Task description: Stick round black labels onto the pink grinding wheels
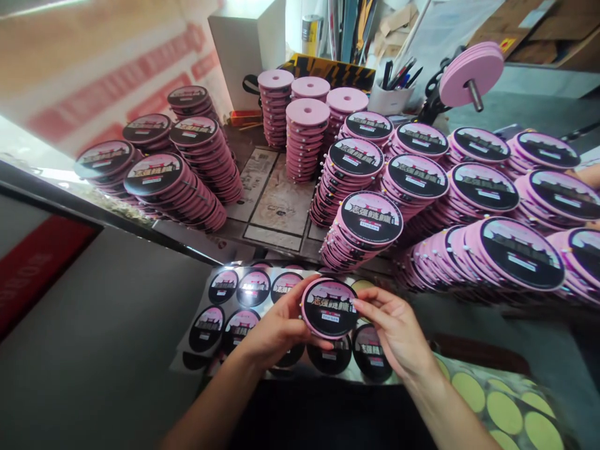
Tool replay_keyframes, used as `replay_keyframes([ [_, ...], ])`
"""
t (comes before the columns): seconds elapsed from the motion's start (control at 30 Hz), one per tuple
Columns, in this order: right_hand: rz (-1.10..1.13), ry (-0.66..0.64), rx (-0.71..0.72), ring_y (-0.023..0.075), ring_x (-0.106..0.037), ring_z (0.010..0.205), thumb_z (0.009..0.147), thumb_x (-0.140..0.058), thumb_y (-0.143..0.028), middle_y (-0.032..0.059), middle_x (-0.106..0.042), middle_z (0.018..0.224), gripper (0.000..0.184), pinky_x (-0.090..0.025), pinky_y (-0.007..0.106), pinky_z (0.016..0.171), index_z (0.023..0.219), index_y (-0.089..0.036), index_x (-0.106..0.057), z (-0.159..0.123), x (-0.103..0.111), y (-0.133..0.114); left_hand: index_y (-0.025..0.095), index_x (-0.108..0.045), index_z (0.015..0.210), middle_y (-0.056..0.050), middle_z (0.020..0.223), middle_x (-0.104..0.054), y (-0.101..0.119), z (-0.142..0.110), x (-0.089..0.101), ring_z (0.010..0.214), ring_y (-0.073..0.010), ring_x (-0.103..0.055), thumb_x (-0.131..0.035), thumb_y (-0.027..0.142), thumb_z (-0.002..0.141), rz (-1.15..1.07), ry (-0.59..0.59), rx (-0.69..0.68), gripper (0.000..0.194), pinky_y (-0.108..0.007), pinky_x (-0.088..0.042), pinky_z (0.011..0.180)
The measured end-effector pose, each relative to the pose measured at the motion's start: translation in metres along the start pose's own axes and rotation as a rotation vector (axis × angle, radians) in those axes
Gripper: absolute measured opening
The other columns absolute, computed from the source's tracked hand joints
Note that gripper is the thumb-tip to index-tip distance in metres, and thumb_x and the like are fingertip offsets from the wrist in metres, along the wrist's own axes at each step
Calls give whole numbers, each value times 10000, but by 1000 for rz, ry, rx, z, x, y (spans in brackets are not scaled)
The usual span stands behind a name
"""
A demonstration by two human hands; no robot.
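Observation:
A pink foam spool (323,331) with pins around its edge is in my left hand (281,322), whose fingers wrap its left side. A round black-and-pink sticker (330,307) with printed lettering covers its upper face. My right hand (391,319) pinches the spool's right edge between thumb and fingertips, at the sticker's border. Beneath both hands lies a shiny sheet (300,370) of matching round stickers, one spot near the right hand showing bare yellowish backing.
Stickered spools stand in stacks at the left (187,181) and right (370,219). Plain pink spools (307,144) are stacked at the back. More sit on a metal spindle (473,72). A pen cup (391,94) stands behind. Backing with yellow circles (504,409) lies lower right.

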State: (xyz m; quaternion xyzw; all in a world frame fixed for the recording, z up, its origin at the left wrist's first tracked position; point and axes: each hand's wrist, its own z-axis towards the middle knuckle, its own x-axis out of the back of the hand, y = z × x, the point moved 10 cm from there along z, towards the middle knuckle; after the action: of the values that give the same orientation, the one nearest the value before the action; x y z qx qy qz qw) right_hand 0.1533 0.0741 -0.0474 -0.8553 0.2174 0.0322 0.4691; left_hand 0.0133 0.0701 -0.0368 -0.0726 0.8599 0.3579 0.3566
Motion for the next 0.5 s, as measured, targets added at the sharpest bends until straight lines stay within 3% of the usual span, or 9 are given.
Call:
replay_keyframes([
  [0.17, 13, 0, -11, 106, -544, 557, 437, -850, -303, -6, -649, 602, 299, -421, 215, 555, 632, -164, -671, -2, 1, 0, 289, -477, 1235, -63, 1323, -473, 1, 1, 0, 923, -229, -609, -583, -51, 529, 14, 17, 5, 791, -300, -576, 640],
  [0.5, 6, -4, 42, 91, -541, 580, 469, -842, -289, -16, -642, 610, 257, -429, 192, 577, 632, -169, -684, -1, 1, -1, 281, -436, 1270, -58, 1132, -596, 2, 0, -2, 829, -183, -625, -597, -28, 582, 15, 6, 4, 771, -297, -570, 655],
])
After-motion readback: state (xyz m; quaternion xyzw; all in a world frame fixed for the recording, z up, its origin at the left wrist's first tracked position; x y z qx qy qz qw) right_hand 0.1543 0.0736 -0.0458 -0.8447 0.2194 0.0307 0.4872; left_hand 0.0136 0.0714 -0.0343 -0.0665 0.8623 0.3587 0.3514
